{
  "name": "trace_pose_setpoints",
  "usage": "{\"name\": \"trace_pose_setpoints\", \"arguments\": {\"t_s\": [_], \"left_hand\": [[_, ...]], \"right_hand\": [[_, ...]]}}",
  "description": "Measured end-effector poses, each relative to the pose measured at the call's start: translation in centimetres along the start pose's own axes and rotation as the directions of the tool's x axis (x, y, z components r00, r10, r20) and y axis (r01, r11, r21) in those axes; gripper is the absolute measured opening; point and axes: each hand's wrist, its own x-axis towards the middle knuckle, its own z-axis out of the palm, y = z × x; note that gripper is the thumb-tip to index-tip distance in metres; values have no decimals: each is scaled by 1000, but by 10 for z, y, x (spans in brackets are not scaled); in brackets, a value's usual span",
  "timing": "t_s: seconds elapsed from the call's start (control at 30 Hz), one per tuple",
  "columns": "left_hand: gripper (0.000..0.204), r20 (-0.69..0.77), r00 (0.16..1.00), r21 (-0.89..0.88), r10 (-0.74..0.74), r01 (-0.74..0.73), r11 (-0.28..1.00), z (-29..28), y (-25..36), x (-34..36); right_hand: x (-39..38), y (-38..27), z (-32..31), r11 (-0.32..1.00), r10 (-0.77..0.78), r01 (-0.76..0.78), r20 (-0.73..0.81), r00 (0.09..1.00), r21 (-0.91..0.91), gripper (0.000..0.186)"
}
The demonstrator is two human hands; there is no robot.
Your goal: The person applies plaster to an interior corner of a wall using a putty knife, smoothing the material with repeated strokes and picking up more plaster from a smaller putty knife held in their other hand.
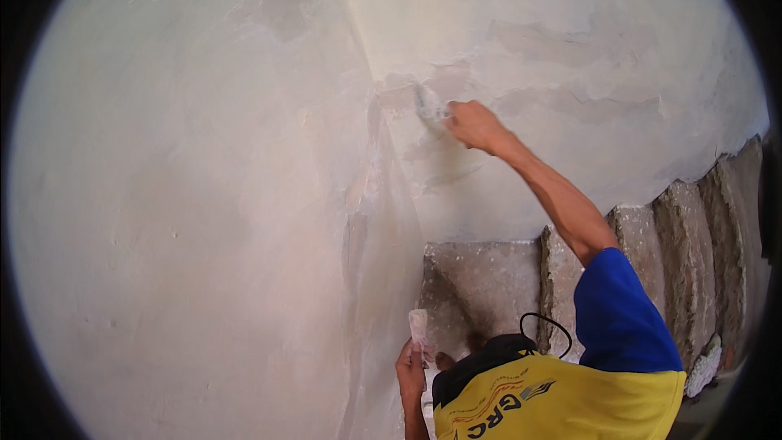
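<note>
As right fingers [458, 116] hold scraper [426, 106] at wall [521, 167], left fingers [417, 356] grip pale tool [418, 323].
Likely smoothing; wants even pressure.

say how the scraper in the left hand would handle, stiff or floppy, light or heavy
The scraper is probably stiff: it juts straight out of the left hand without sagging. It seems likely to be light, being small enough for one hand's fingers to hold. Its pale, smeared coating might make it slightly slick to grip.
</note>
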Motion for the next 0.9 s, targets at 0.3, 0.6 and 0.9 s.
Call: {"name": "trace_pose_setpoints", "arguments": {"t_s": [0.3, 0.6, 0.9], "left_hand": [[34, -3, 1000, -6, -8, 8, 1000, 1, -7, 3], [35, -21, 1000, 37, -10, 11, 999, 4, 9, -5], [34, -55, 998, 35, -23, 25, 999, 6, 12, -10]], "right_hand": [[-75, 8, -30, 860, 220, -214, 40, 975, 463, 32], [-19, -53, 31, 569, 217, -57, -83, 973, 820, 38], [-58, 30, 12, 641, 378, -228, -43, 925, 732, 32]]}}
